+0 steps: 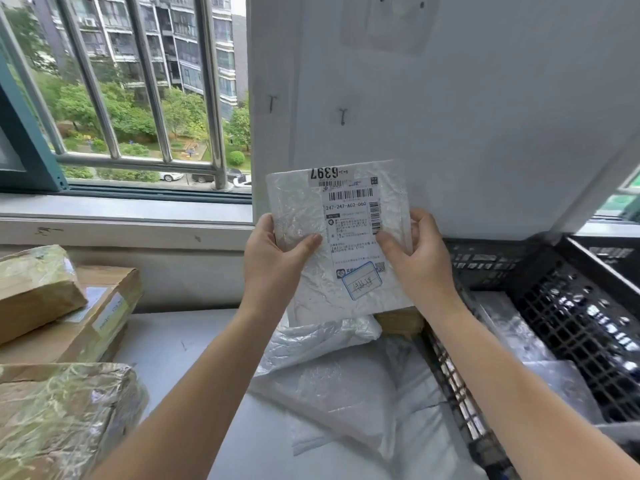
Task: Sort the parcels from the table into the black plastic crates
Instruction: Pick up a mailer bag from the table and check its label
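White parcel (341,237): upright, label facing viewer, pinched between left hand (273,261) and right hand (420,261).
Brown parcels (62,306): stacked, left of hands.
Black crates (571,317): right of hands.

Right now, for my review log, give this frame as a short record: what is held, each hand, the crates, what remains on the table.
held item: white parcel, label facing the camera, held above the table
left hand: grips the parcel's left edge
right hand: grips its right edge
black crate: at right, pale wrapped parcels inside
on table: taped brown parcels at left; white bags below the hands
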Demonstrator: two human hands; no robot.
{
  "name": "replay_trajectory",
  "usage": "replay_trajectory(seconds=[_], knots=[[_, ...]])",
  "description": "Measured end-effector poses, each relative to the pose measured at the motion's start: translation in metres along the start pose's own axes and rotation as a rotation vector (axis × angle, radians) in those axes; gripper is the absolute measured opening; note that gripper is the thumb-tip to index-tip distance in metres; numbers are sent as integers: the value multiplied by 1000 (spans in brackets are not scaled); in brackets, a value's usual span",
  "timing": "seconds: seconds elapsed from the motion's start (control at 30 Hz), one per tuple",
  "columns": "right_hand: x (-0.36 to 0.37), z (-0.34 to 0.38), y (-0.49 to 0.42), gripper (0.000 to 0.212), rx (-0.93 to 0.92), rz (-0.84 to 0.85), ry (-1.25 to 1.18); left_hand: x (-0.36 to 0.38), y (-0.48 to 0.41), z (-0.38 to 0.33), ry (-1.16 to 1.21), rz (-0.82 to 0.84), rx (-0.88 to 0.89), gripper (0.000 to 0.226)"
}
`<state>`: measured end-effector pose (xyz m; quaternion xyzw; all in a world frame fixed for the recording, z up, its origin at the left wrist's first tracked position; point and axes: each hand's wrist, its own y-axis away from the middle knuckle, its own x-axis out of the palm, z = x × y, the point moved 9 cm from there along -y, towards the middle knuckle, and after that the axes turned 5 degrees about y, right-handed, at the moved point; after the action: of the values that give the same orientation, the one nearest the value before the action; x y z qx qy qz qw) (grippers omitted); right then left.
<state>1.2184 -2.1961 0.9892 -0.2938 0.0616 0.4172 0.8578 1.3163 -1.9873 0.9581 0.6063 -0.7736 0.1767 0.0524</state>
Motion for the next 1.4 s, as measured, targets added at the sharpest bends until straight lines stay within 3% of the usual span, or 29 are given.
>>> replay_trajectory(seconds=[0.23, 0.57, 0.7, 0.9, 1.03, 1.13, 1.23, 1.4], knots=[[-105, -44, -9, 38, 39, -104, 208, 103, 13, 26, -126, 112, -28, 34], [-268, -166, -47, 33, 139, -124, 171, 291, 31, 83, -307, 159, -76, 37], [-322, -208, -72, 34, 184, -100, 235, 360, 31, 107, -355, 174, -66, 46], [-355, -257, -94, 41, 269, -53, 312, 422, 19, 140, -620, 187, -36, 90], [-356, -286, -96, 45, 328, 2, 478, 453, 20, 178, -963, 418, -91, 85], [-349, -318, -86, 51, 433, 155, 689, 468, 29, 210, -1187, 599, -135, 86], [-335, -348, -68, 67, 534, 318, 781, 474, 39, 245, -1304, 758, -194, 85], [-302, -388, -49, 74, 541, 528, 819, 461, 50, 301, -1440, 908, -431, 74]])
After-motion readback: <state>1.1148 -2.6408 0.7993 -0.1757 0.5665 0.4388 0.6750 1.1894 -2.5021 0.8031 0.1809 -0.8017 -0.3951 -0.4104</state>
